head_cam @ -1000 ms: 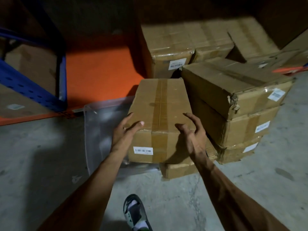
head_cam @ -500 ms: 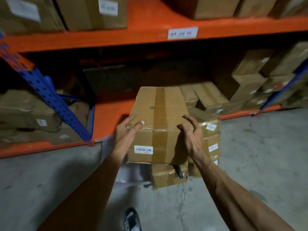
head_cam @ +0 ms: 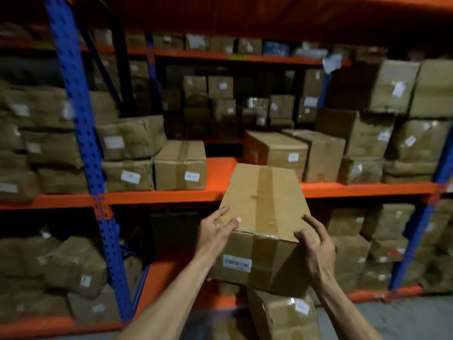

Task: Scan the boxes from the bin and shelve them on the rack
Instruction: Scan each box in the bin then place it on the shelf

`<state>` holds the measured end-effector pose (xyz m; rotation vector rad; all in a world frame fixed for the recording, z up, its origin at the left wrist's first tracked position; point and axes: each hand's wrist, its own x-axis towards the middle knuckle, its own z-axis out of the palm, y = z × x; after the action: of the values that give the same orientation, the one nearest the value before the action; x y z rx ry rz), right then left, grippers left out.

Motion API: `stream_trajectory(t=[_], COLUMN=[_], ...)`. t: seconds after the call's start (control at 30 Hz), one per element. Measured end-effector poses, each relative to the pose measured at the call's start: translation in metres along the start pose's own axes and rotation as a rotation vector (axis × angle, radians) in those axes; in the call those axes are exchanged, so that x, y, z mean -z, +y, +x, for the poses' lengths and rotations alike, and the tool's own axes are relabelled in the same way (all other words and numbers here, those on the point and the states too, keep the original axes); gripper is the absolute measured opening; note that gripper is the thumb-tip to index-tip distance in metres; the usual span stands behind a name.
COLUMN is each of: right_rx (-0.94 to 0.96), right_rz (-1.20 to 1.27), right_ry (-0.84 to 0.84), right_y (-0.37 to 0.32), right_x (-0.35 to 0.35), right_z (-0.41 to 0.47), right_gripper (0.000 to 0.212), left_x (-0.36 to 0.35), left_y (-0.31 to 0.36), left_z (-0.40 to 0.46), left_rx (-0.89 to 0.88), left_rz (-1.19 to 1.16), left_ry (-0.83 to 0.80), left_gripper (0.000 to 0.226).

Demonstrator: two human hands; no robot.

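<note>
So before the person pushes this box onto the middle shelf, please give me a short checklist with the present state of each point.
1. Both hands on the box: ok, left hand and right hand grip its near corners.
2. Free gap on the orange shelf: ok, bare between the taped box and the box to the right.
3. Gap wide enough: cannot tell.
4. Barcode label faces outward: ok.
5. Box already scanned: cannot tell.

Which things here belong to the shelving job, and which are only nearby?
Job:
- held box
- left hand
- right hand
- bare orange shelf gap

Nearby:
- shelved taped box
- blue upright
- box below the hands
</note>
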<state>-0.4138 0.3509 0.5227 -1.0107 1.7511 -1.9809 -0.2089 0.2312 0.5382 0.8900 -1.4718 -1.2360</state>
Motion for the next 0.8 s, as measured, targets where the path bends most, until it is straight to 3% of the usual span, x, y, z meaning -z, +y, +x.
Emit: stream_trajectory(t=[0.2,0.37,0.8], right_rx=[0.143,0.190,0.161], right_rz=[0.077,0.091,0.116], right_ry=[-0.072,-0.095,-0.154], right_y=[-0.074,-0.114,-0.125], right_x=[-0.061,-0.157,-0.407], right_z=[0.059,0.131,0.295], right_gripper=[0.059,0.059,0.050], left_x=[0.038,0.085,0.215], left_y=[0.080,0.120,0.119], left_z=[0.065,0.144,0.389], left_rx=[-0.165,-0.255,-0.242], left_rz=[0.072,0.118,0.083], left_ry=[0.067,0.203,0.326], left_gripper=[0.056,0.055,0.056])
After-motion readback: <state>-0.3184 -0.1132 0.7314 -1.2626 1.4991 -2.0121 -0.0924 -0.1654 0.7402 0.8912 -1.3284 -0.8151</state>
